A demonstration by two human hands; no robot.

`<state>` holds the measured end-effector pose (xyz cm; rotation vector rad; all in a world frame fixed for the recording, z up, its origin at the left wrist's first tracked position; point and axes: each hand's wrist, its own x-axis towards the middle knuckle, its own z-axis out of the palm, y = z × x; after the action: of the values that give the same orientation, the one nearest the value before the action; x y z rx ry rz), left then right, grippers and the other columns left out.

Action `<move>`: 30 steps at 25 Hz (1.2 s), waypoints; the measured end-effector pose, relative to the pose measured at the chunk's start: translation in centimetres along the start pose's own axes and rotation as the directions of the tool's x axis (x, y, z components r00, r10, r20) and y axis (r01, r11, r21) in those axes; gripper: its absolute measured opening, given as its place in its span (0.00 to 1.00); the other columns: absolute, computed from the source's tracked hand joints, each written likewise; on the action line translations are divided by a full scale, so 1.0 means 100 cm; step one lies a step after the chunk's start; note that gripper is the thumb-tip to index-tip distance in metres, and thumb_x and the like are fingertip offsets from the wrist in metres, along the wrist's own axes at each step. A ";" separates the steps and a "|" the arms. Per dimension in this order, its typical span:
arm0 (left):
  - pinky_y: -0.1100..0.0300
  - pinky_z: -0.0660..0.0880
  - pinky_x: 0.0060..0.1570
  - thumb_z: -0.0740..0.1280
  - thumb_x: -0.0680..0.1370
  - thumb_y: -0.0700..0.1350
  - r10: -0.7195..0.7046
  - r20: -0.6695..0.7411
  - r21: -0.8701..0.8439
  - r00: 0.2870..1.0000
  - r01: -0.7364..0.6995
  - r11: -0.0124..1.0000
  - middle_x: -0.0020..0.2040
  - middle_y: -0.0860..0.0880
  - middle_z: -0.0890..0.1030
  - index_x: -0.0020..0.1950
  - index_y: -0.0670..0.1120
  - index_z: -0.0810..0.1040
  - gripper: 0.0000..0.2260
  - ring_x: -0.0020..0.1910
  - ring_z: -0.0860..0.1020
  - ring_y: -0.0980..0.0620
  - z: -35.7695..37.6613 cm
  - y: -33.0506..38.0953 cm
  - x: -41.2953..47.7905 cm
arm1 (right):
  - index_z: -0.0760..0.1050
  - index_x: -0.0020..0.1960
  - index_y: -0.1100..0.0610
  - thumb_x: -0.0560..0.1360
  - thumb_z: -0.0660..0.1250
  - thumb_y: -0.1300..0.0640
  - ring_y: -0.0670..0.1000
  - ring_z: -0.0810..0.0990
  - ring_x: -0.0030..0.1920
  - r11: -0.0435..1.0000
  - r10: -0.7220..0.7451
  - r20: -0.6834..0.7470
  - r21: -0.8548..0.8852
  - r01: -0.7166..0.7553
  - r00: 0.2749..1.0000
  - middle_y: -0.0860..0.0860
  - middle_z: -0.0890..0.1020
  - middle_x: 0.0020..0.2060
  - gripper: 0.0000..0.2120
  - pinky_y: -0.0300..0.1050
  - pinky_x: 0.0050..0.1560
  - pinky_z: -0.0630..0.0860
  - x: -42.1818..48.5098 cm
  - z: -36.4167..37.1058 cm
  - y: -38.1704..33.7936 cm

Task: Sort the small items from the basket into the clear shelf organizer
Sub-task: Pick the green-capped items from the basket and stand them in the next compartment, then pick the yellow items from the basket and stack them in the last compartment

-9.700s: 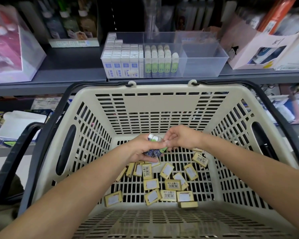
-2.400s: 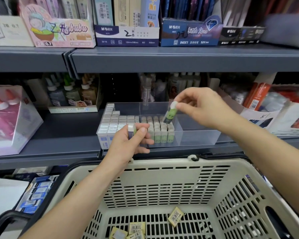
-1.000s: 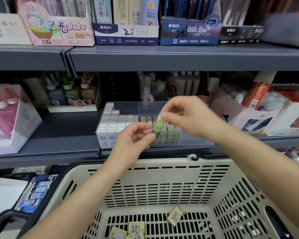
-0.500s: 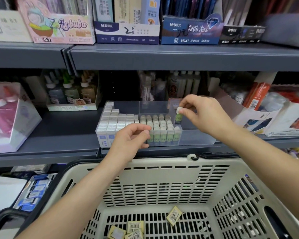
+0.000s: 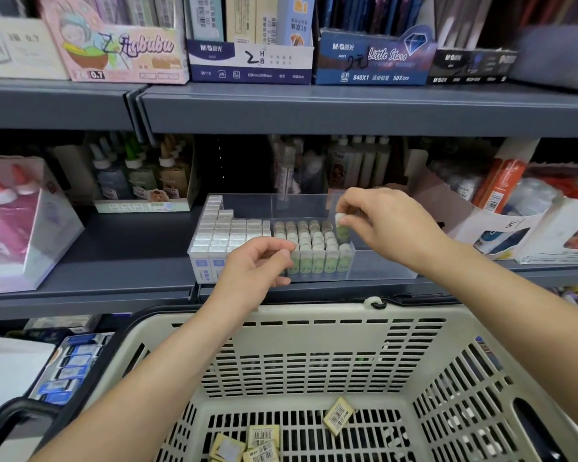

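**Seating a green tube at the end of its row**

The right hand (image 5: 391, 228) pinches a small green tube (image 5: 341, 228) by its white cap, with thumb and fingertips curled round the top. It holds the tube upright over the middle compartment of the clear shelf organizer (image 5: 384, 266). The left hand (image 5: 254, 268) hovers at 8 o'clock from the right one, in front of the organizer's front wall. Its fingers are loosely curled and nothing shows between them.

The step in hand looks like lowering this tube into the gap at the 3 o'clock end of the standing green tubes (image 5: 314, 248). To do it well, keep the tube vertical and bring it straight down beside its neighbours. Let go only once the base seems to rest on the floor of the compartment, since a tilted tube could topple the packed rows.

At 9 o'clock the white boxes (image 5: 224, 233) fill their compartment tightly. At 3 o'clock the last compartment looks bare, so the hand has room to draw away on that side. The upper shelf (image 5: 347, 108) overhangs at 12 o'clock and limits lift. A cardboard display box (image 5: 491, 228) stands near at 3 o'clock. At 6 o'clock the basket (image 5: 314, 315) has yellow barcoded packets (image 5: 338, 415) lying in it, not yet sorted.
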<state>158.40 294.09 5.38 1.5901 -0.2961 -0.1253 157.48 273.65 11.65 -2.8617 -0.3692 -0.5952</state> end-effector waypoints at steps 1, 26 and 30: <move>0.65 0.79 0.42 0.63 0.78 0.39 -0.002 0.000 0.000 1.000 0.002 1.000 0.47 0.50 0.80 0.46 0.51 0.79 0.09 0.44 0.80 0.60 0.000 0.000 0.000 | 0.74 0.48 0.52 0.76 0.63 0.52 0.51 0.73 0.42 1.000 -0.005 0.014 -0.018 0.005 1.000 0.47 0.77 0.37 0.04 0.47 0.41 0.72 0.000 0.001 0.000; 0.59 0.76 0.39 0.62 0.79 0.42 -0.400 0.194 0.394 0.896 0.302 0.868 0.43 0.51 0.79 0.55 0.45 0.75 0.06 0.38 0.77 0.56 0.008 -0.059 -0.103 | 0.80 0.52 0.52 0.75 0.66 0.52 0.42 0.75 0.39 0.925 0.183 0.429 0.229 -0.303 0.884 0.45 0.80 0.42 0.08 0.37 0.44 0.72 -0.152 0.052 -0.052; 0.54 0.73 0.39 0.63 0.79 0.43 -0.558 0.269 0.589 0.785 0.324 0.740 0.44 0.45 0.77 0.52 0.45 0.75 0.05 0.40 0.74 0.48 0.011 -0.089 -0.125 | 0.76 0.59 0.54 0.75 0.65 0.51 0.49 0.76 0.53 0.975 0.047 0.792 0.096 -0.201 0.609 0.48 0.79 0.52 0.14 0.41 0.50 0.72 -0.184 0.104 -0.070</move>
<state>147.12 296.46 -4.80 2.1508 -0.2874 -0.8612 143.00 279.05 -4.29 -2.7598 -0.3038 0.7567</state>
